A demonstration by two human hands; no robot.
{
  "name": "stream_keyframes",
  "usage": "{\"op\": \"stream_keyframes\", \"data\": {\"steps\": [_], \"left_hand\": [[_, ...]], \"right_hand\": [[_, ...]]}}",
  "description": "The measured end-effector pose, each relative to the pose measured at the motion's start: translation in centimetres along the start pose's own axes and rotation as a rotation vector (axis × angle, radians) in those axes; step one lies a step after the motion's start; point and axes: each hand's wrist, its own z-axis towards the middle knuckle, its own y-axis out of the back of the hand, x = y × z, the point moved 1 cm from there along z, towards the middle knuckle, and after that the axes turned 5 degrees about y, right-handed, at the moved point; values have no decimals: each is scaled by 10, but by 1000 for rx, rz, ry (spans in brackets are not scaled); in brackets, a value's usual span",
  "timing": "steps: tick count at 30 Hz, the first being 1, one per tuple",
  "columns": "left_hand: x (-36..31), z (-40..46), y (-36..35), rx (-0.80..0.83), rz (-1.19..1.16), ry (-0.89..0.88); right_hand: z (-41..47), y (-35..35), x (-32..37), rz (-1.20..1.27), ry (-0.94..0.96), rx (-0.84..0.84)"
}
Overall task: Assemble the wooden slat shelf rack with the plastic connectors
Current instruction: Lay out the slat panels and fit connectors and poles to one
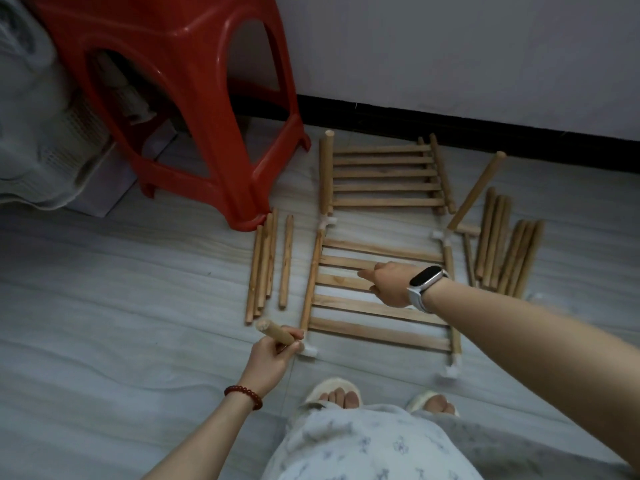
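We judge that we are partway through joining a post to the near slat panel: our left hand is curled around a short wooden dowel, holding it just beside the white plastic connector at the panel's near left corner, while our right hand rests on the middle slats with its fingers stretched out, seemingly to pin the panel flat. The next move probably calls for lining the dowel's end up with the connector's socket and pushing it in while the right hand keeps the panel from sliding on the floor. Beyond the right hand lies a second slat panel, linked to the near one through connectors, and a post slants up from the far right connector. Spare dowels lie in a bundle beyond the left hand, and another bundle lies to the right of the right hand.
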Motion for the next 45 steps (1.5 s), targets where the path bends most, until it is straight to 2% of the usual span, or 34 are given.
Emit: {"op": "stream_keyframes", "data": {"steps": [2, 5, 16, 18, 21, 23, 25, 27, 29, 33, 37, 39, 42, 45], "left_hand": [[0, 3, -2, 11, 13, 5], [0, 6, -9, 12, 88, -12], [2, 29, -2, -11, 143, -43], [-5, 36, 4, 81, 195, -26], [-15, 50, 23, 328, 464, -57], [-16, 69, 38, 404, 639, -17], [-15, 90, 50, 256, 741, 53], [-6, 114, 55, -16, 693, 163], [3, 130, 54, -143, 610, 286], [19, 155, 37, -167, 655, 390], [13, 171, 31, -171, 689, 365], [5, 175, 40, -166, 625, 347], [-18, 169, 56, -170, 525, 217], [-50, 154, 72, -78, 536, 4]], "right_hand": [[-2, -8, 6, -25, 35, -31], [-5, -24, 12, -50, 108, 15], [14, -44, 11, -35, 109, 68], [18, -46, 13, -22, 116, 64], [26, -46, 11, 0, 101, 61], [35, -46, 9, 7, 95, 57], [44, -46, 7, 29, 86, 47], [54, -49, 3, 54, 80, 27], [60, -53, 0, 85, 69, 7], [70, -71, -6, 186, 40, -15], [68, -75, -16, 230, 30, -45], [63, -68, -21, 277, -6, -86], [55, -48, -24, 410, -70, -214], [45, -17, -21, 575, -92, -360]]}}
